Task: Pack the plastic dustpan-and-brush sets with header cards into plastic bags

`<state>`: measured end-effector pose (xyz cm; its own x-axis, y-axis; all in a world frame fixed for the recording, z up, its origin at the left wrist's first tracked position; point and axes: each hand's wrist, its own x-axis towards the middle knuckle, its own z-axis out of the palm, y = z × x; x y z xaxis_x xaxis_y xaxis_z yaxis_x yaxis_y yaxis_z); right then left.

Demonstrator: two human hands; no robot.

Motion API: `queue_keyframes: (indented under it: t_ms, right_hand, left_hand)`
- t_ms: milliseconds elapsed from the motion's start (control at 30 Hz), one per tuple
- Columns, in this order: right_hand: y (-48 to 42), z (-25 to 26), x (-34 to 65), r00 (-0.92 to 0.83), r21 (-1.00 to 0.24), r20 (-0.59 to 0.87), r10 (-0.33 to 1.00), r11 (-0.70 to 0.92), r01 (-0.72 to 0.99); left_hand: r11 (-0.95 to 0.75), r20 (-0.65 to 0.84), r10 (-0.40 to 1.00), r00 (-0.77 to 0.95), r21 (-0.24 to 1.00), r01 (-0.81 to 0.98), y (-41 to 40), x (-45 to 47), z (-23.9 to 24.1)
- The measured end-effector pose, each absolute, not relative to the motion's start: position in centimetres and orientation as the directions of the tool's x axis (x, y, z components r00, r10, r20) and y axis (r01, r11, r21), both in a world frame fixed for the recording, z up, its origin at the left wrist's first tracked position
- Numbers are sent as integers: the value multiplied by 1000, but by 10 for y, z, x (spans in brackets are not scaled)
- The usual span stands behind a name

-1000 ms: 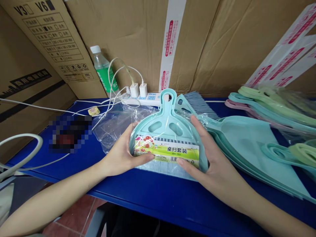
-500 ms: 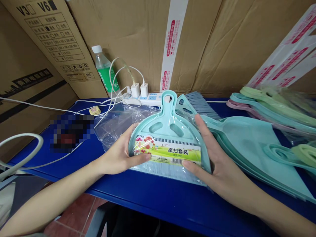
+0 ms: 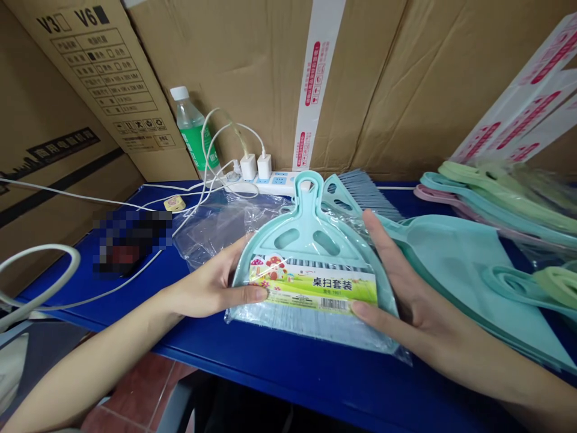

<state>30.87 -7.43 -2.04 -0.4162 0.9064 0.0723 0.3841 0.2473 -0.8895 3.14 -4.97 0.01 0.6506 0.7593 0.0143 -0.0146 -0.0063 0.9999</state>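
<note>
Between my two hands is a wrapped dustpan and brush set [image 3: 306, 237], light turquoise, in a clear plastic bag with a printed label [image 3: 315, 285] across its middle. Its handle points away from me and the bristles show toward me. My left hand [image 3: 216, 282] grips the left edge, thumb on the label's lower left. On the right edge my right hand [image 3: 401, 288] is closed too, its thumb on the label's lower right and the index finger stretched along the side. The fingers underneath are hidden.
Right of the set lie stacked turquoise dustpans [image 3: 455, 252] and a loose brush [image 3: 360, 192]. Wrapped sets [image 3: 491, 192] sit at the far right. Behind are a power strip [image 3: 279, 183] with cables, a bottle [image 3: 193, 129] and cardboard [image 3: 252, 60]. An empty plastic bag [image 3: 211, 228] lies left.
The wrapped set has come slightly nearer to me, and its lower edge has shifted a little right. Both hands keep their hold, spread slightly farther apart.
</note>
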Motion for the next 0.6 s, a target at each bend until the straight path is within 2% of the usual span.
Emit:
queue_keyframes:
  t_ms: [133,267,433,600]
  right_hand:
    - [-71,-28,310,-408,-983,-5,913,70,169]
    - [-69,-28,309,-390,-997,-79,917,-83,6]
    - [-70,-17,310,-540,-974,-226,810,-201,107]
    - [-70,-18,310,-561,-967,-254,788,-220,129]
  left_hand:
    - [7,12,773,634,1000,-28,-48,34,0]
    - [19,7,784,621,999,-35,-48,35,2]
    - [1,15,777,629,1000,-24,-48,33,2]
    - [-19,33,770,637,999,-29,-49,33,0]
